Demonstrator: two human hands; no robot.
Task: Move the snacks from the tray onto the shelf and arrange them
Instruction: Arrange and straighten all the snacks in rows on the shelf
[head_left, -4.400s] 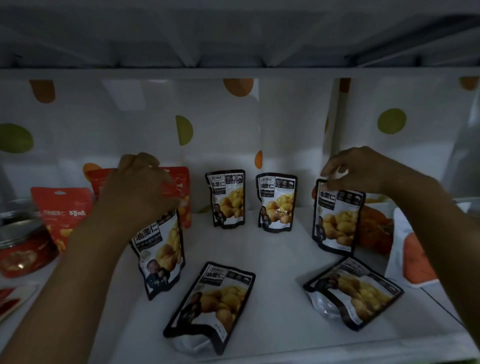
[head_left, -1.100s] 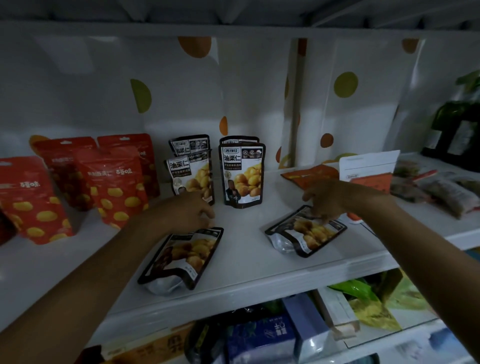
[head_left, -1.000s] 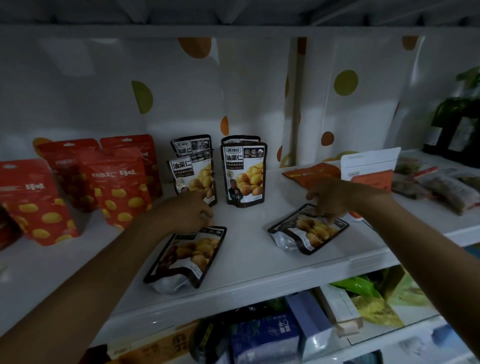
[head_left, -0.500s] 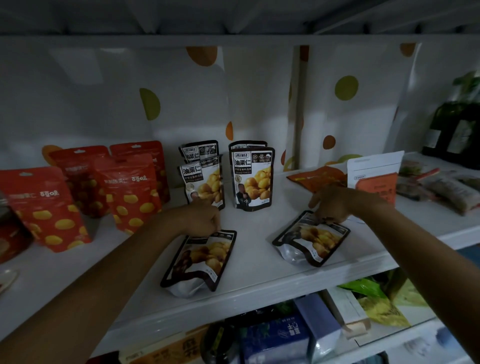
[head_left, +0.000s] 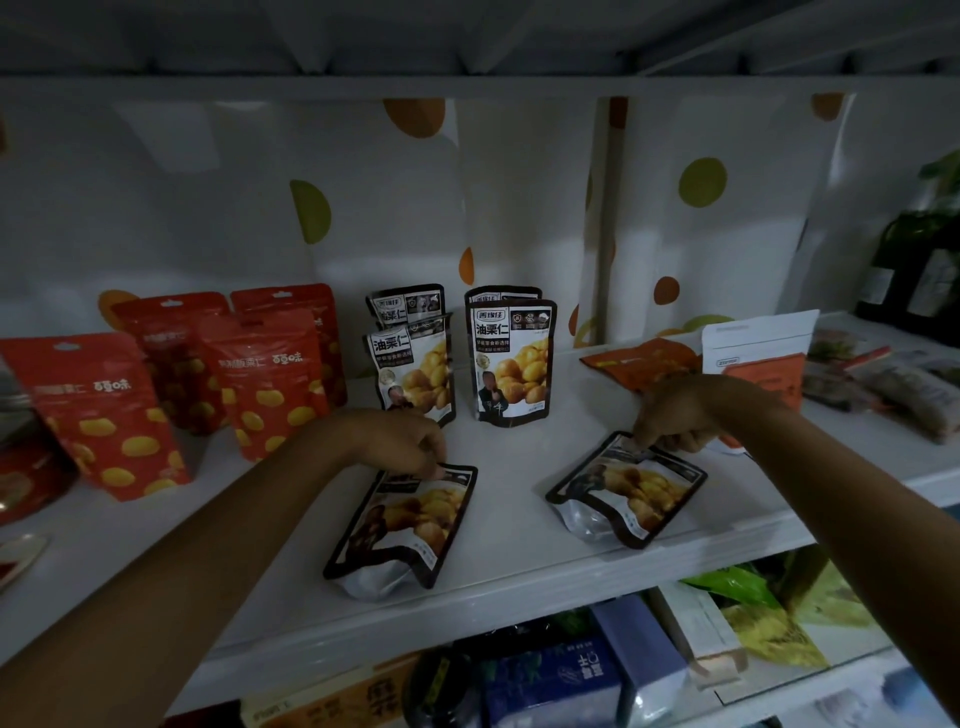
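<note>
Left hand (head_left: 400, 441) pinches the left pouch (head_left: 405, 525) by its top, right hand (head_left: 675, 410) the right pouch (head_left: 628, 488); both lie flat near the front of the shelf (head_left: 511, 525). Lift by the seal, let the base spread (contents settle first), then stand each before the upright pouches (head_left: 511, 364).
</note>
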